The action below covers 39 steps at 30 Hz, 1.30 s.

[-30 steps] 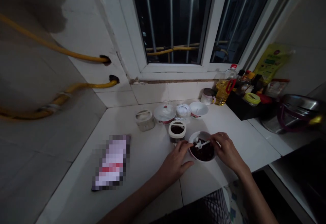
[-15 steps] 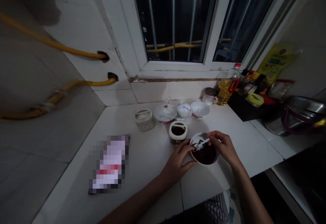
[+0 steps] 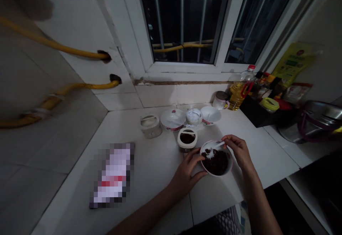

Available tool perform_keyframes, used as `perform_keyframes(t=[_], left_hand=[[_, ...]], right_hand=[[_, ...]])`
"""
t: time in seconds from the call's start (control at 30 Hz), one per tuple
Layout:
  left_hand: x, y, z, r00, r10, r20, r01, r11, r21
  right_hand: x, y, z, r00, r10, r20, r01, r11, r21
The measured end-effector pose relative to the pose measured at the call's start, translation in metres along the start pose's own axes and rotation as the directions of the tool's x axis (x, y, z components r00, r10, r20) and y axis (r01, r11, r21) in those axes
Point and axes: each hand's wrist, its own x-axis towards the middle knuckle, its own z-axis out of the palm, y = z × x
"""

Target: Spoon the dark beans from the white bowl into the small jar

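Spoon [image 3: 217,144] shifted right, tip aimed down-left, into bowl [image 3: 231,162]

Dim, grainy light, a soft shadow under the right hand [image 3: 238,153], bowed wide-angle edges.

Glossy ceramic bowl [image 3: 229,165], smooth tile counter [image 3: 157,170] (spoon [image 3: 219,144] looks plastic), shiny steel pot [image 3: 319,111].

No text is legible (the print on the yellow-green pouch [image 3: 292,64] and pixelated packet [image 3: 112,175] stays blurred).
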Motion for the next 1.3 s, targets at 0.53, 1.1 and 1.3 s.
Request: perform_keyframes(t=[0.53,1.1,1.3], left_hand=[[0.001,0.002,0.0,1.0,-0.02,0.004,0.02,1.0,-0.016],[0.002,0.002,0.001,1.0,-0.011,-0.012,0.01,0.999,-0.03],[0.002,0.001,0.001,1.0,0.002,-0.008,-0.003,0.999,-0.038]], right_hand=[[0.009,-0.011,0.017,0.996,-0.061,-0.061,0.062,0.998,0.021],[-0.008,-0.03,0.033,0.673,-0.722,0.16,0.687,0.53,-0.497],[-0.023,-0.016,-0.002,0.788,-0.603,0.126,0.542,0.58,-0.608]])
